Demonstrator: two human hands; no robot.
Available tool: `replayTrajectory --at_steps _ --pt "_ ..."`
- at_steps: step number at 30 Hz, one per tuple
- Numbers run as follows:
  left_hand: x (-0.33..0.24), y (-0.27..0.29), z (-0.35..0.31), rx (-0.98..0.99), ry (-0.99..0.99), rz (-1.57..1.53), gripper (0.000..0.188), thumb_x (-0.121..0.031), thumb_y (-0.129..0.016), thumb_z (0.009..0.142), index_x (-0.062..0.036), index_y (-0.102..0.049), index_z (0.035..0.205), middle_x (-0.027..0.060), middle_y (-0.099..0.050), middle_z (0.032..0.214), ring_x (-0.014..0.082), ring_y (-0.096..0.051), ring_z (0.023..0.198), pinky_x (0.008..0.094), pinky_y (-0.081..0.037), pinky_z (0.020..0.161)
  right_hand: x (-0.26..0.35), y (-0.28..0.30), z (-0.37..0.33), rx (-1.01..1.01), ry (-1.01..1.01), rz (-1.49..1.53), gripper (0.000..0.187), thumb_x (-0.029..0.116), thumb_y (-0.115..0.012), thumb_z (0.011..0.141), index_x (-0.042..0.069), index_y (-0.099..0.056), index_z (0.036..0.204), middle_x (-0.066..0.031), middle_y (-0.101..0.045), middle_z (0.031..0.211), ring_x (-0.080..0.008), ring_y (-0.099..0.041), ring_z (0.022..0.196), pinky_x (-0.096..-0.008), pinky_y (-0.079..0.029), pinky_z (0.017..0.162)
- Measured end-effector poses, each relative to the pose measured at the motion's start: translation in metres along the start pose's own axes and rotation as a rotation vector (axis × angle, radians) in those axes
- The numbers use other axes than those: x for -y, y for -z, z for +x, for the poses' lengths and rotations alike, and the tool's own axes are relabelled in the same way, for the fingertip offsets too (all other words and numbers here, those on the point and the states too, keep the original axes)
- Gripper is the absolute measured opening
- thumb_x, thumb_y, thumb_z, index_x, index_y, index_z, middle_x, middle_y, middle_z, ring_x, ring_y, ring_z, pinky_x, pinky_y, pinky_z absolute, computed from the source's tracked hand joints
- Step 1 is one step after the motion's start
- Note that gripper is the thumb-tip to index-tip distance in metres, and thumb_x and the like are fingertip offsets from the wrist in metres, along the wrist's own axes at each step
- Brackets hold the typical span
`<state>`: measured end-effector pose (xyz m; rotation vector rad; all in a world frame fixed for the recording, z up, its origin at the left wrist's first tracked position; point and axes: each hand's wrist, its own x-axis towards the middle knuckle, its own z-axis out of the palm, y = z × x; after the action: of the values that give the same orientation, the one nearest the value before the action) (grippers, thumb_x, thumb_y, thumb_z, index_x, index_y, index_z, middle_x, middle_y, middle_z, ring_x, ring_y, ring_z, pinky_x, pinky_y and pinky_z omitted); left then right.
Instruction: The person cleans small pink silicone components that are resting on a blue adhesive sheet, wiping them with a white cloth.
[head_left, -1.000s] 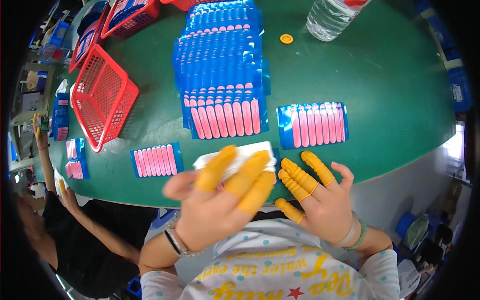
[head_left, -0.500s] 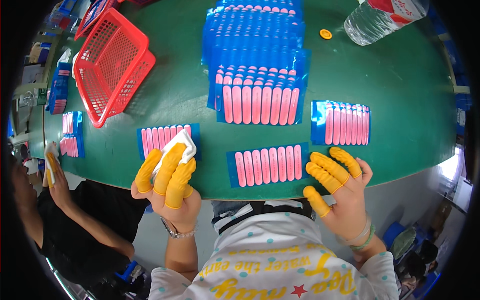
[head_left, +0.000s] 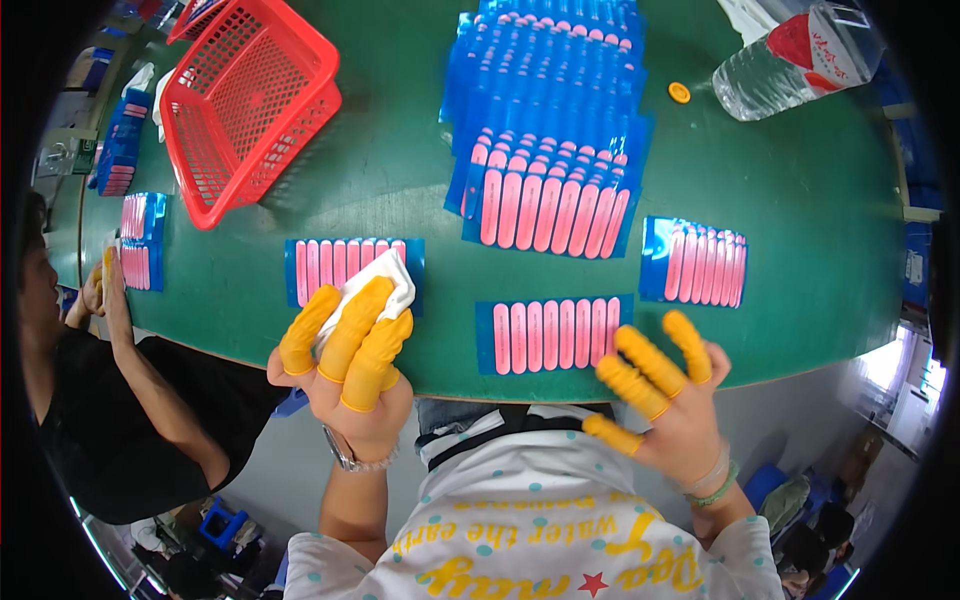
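My left hand [head_left: 350, 350], three fingers in yellow finger cots, presses a folded white cloth [head_left: 398, 285] onto a blue sheet with a row of pink rounded strips [head_left: 325, 262]. The fingers cover part of that sheet's lower edge. My right hand [head_left: 670, 400], also in yellow finger cots, holds nothing and has its fingers apart. Its fingertips are at the right end of a second blue sheet with pink strips [head_left: 545, 335], lying flat in front of me; whether they touch it I cannot tell. Beyond them lies a small stack of similar sheets [head_left: 695, 262].
A large overlapping pile of these blue sheets [head_left: 555, 205] runs up the green table [head_left: 820, 250]. At the left stands a red plastic basket [head_left: 250, 110]. A yellow ring-shaped piece [head_left: 679, 93] and a clear bottle [head_left: 775, 75] lie far right. A co-worker [head_left: 150, 410] works at the left.
My right hand has shifted left towards the middle sheet, its fingers spread wider. My left hand still presses the cloth on the left sheet. The whole view has shifted slightly.
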<state>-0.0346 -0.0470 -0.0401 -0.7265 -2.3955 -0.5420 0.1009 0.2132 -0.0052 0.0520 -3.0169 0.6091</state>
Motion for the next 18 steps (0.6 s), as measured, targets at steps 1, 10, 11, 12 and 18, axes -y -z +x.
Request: replayTrajectory --at_steps 1,10,11,12,18 --pt "-0.001 -0.003 0.001 0.011 -0.005 -0.001 0.026 -0.001 -0.07 0.072 -0.0167 -0.076 0.093 0.0026 -0.074 0.109 0.0265 -0.063 0.108 0.036 -0.034 0.091 -0.001 -0.001 -0.003 0.019 0.071 -0.027 0.046 0.038 -0.077 0.076 0.024 -0.07 0.12 0.0004 -0.063 0.133 -0.0273 -0.051 0.126 -0.0431 -0.026 0.101" --pt "-0.007 0.007 0.002 0.085 -0.055 0.053 0.015 0.0 -0.06 0.09 -0.0093 -0.07 0.096 0.0078 -0.073 0.113 0.0303 -0.063 0.113 0.0388 -0.037 0.099 -0.012 0.006 -0.017 -0.06 0.321 0.15 0.032 0.014 -0.072 0.073 0.013 -0.075 0.105 -0.0016 -0.066 0.115 -0.0201 -0.058 0.094 -0.0302 -0.048 0.075" --pt "-0.007 0.006 0.002 0.09 -0.067 0.066 0.015 0.0 -0.06 0.09 -0.0087 -0.07 0.096 0.0081 -0.073 0.113 0.0303 -0.062 0.114 0.039 -0.036 0.099 -0.015 0.009 -0.014 -0.068 0.315 0.145 0.032 0.014 -0.072 0.073 0.013 -0.075 0.105 -0.0016 -0.066 0.115 -0.0201 -0.058 0.094 -0.0302 -0.048 0.075" --pt "-0.006 0.004 0.004 0.088 -0.074 0.061 0.015 0.0 -0.06 0.09 -0.0087 -0.07 0.096 0.0081 -0.073 0.113 0.0303 -0.062 0.114 0.039 -0.036 0.099 -0.017 0.01 -0.01 -0.105 0.314 0.16 0.032 0.012 -0.072 0.074 0.012 -0.075 0.106 -0.0041 -0.067 0.114 -0.0231 -0.061 0.095 -0.0331 -0.051 0.077" --pt "-0.007 0.006 0.004 0.108 -0.067 0.045 0.017 0.001 -0.062 0.087 -0.009 -0.07 0.098 0.0085 -0.073 0.114 0.0311 -0.062 0.114 0.0401 -0.036 0.1 -0.039 0.036 0.004 -0.289 0.256 0.016 0.029 0.006 -0.075 0.073 0.005 -0.074 0.102 -0.0102 -0.069 0.112 -0.0322 -0.065 0.104 -0.041 -0.055 0.085"
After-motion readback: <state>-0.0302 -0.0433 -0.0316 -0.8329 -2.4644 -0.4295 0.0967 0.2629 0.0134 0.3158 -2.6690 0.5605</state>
